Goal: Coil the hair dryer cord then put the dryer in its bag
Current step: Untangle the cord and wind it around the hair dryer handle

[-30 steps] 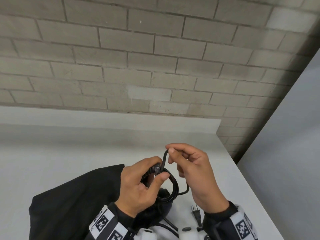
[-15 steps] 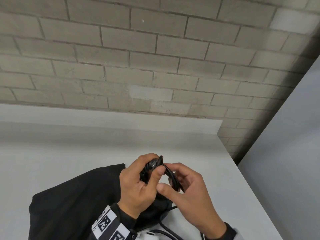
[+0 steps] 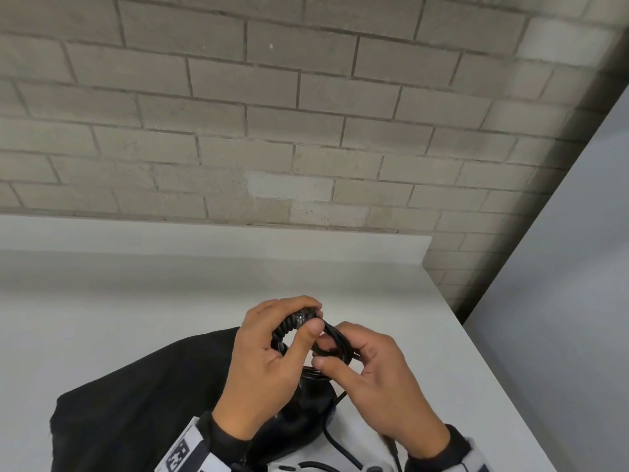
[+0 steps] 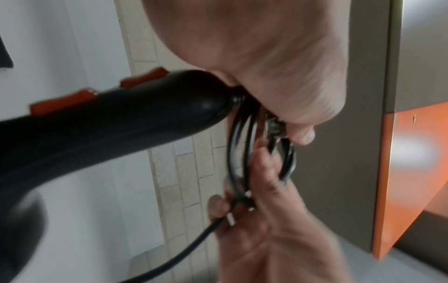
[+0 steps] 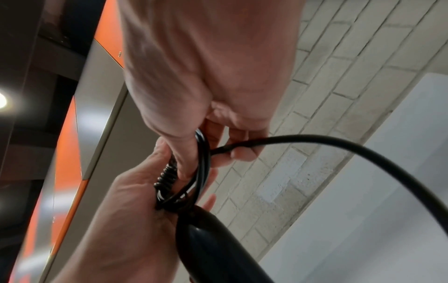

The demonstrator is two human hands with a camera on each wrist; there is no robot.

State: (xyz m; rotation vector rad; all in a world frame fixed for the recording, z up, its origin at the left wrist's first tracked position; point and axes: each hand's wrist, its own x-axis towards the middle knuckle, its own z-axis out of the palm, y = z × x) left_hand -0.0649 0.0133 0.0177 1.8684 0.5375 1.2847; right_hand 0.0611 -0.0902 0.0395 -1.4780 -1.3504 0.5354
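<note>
Head view: the hair dryer (image 3: 306, 400) is glossy black (orange switches show on its handle in the left-wrist view), with a thin black cord (image 3: 335, 342) looped at the handle's end. The left hand (image 3: 272, 362) pinches the ribbed cord collar above the dryer; the right hand (image 3: 371, 379) grips the loops just beside it. The black bag (image 3: 136, 403) lies on the tabletop (image 3: 102, 318) left of the dryer.
</note>
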